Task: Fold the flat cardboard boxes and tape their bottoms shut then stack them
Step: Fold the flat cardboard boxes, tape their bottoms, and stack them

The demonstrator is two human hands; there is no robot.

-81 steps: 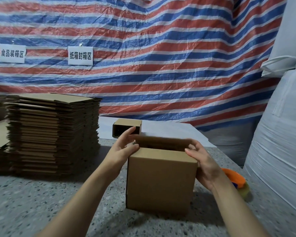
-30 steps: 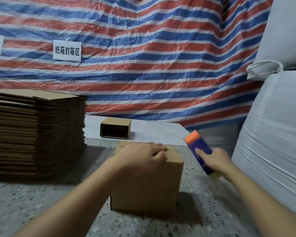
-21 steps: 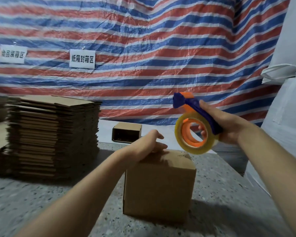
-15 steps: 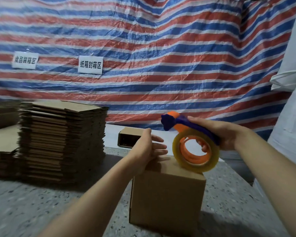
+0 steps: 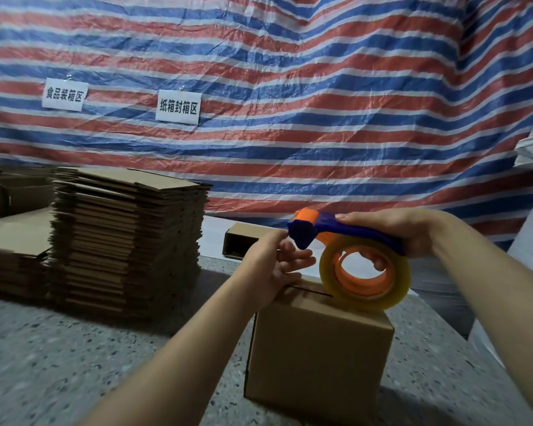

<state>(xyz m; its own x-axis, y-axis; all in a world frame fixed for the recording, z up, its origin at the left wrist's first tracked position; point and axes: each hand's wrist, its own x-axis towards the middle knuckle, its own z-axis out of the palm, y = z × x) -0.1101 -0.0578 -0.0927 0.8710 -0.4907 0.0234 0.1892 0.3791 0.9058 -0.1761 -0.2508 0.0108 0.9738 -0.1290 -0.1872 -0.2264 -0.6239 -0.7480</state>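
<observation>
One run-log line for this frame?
step: taping seam | right hand: grips orange-and-blue tape dispenser | left hand: at its nose, above folded brown cardboard box | seam: untaped

The head camera is looking forward and slightly down from close behind the folded box (image 5: 317, 348). It is facing the striped tarp (image 5: 290, 72).

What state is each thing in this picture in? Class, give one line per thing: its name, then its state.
Cardboard box: folded up, top flaps closed, seam untaped.
Tape dispenser: lifted, roll just above the box top.
Left hand: fingers straight, reaching to the dispenser's front end.
Right hand: grips the dispenser handle.
Flat cardboard stack: unfolded, piled high.
Small box: on its side, open.
</observation>
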